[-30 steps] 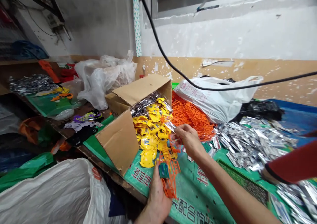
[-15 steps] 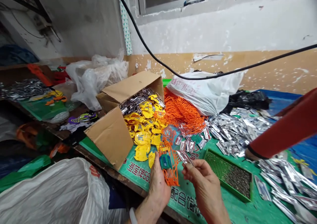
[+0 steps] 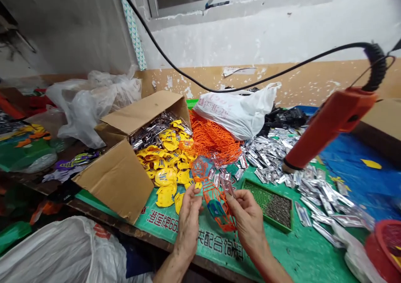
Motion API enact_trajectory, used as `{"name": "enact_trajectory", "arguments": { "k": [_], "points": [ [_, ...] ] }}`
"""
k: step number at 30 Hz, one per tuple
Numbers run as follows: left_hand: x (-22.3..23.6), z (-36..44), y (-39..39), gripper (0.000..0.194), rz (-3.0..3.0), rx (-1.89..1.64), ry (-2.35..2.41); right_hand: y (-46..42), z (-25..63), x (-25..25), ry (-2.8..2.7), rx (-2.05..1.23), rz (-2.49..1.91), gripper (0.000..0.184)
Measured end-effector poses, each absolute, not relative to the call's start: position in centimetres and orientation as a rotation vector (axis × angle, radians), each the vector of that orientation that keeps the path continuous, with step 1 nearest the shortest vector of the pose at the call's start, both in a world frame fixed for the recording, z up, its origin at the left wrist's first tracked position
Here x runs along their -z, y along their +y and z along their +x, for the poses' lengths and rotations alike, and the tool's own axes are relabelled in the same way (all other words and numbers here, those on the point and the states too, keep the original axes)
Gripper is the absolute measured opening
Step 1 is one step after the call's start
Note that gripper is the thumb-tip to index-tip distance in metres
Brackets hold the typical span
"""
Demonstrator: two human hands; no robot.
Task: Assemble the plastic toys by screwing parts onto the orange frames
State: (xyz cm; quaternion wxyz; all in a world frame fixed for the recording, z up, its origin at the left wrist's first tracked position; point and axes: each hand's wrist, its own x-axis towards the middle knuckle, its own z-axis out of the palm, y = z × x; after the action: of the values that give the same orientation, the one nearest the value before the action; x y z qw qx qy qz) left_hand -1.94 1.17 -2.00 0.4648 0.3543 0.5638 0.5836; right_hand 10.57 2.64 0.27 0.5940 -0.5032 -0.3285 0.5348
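Strip (image 3: pixel 227 187), shiny silver, pinched in right hand (image 3: pixel 249 217) beside orange plastic lattice frame (image 3: pixel 211 190). Opposite: left hand (image 3: pixel 189 218), fingers loosely parted, contact unclear.

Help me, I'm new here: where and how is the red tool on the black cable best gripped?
Probably around the middle of the red tool, with the right hand from the near side. Its long body slants down leftward, nothing blocking that side; the black cable joins its upper end, and its tip points toward the silver pile.
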Motion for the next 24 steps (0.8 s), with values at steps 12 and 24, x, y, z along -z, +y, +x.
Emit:
{"name": "enact_trajectory", "arguments": {
  "k": [12,24],
  "points": [
    [-4.5,-2.9,5.0,0.020,2.190,-0.744,1.262,3.6,13.1,-0.3,-0.948,-1.315,-1.226,0.040],
    [-2.6,-3.8,4.4,0.018,1.515,-0.634,1.265,3.3,12.8,-0.1,-0.973,-1.302,-1.193,0.035]
  ]
}}
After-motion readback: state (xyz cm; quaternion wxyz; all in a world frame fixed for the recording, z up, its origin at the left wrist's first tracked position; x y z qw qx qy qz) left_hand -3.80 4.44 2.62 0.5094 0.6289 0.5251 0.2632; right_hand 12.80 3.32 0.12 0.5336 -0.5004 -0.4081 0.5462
